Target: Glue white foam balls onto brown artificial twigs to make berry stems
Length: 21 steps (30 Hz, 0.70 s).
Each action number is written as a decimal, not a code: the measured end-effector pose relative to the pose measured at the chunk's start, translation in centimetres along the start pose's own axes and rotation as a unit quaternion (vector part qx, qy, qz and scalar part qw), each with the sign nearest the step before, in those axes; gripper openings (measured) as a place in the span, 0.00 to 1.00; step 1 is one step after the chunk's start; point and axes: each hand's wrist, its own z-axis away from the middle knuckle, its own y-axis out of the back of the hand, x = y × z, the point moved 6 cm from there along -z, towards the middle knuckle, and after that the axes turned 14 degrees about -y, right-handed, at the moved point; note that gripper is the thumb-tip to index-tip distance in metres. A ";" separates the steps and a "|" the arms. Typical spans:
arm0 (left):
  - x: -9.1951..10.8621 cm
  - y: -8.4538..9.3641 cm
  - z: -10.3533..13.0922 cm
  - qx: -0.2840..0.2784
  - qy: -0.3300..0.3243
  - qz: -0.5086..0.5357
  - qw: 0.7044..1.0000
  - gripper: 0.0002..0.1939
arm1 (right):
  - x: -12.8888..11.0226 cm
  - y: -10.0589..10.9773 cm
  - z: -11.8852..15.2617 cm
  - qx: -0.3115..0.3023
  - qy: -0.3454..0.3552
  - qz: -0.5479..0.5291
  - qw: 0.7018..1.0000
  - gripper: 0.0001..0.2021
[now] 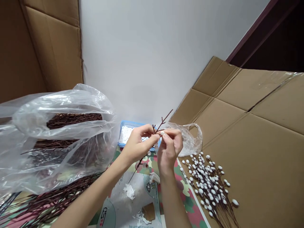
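A thin brown artificial twig (163,121) with short side shoots slants up and right between my hands. My left hand (139,142) is closed on it, thumb and fingers pinching the stem. My right hand (170,145) pinches a small white bud at the end of a side shoot, close to the left fingertips. Lower down, the twig's stem (137,167) hangs below my left hand, with a white bud (149,153) near it. Behind the hands stands a blue plastic basket (121,145) holding many small white pieces, partly hidden by my left hand.
Brown twigs (73,122) lie in a clear plastic bag (95,95) at left, with more loose stems (59,193) in front. White-budded branches (209,180) rest on cardboard (261,164) at right. White paste (129,191) and a cardboard scrap (148,211) lie on a printed sheet (118,202).
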 end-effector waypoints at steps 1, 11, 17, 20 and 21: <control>0.1 0.0 0.0 -0.009 -0.001 -0.004 1.000 0.08 | 0.0 0.1 -0.2 -0.002 -0.006 0.001 1.000 0.03; 0.3 1.5 -0.2 0.034 -0.027 -0.035 0.998 0.07 | 1.7 0.2 -1.5 -0.079 -0.019 0.079 0.994 0.04; 0.6 3.1 -0.3 0.052 -0.019 -0.032 0.998 0.07 | 5.8 9.2 -11.9 -0.035 -0.102 0.510 0.854 0.14; 0.8 3.7 -0.3 0.053 -0.026 -0.026 0.998 0.07 | 9.3 14.1 -14.9 -0.046 -0.164 0.642 0.748 0.13; 0.8 3.9 -0.3 0.054 -0.027 -0.022 0.998 0.07 | 10.6 15.3 -15.2 -0.057 -0.181 0.683 0.705 0.14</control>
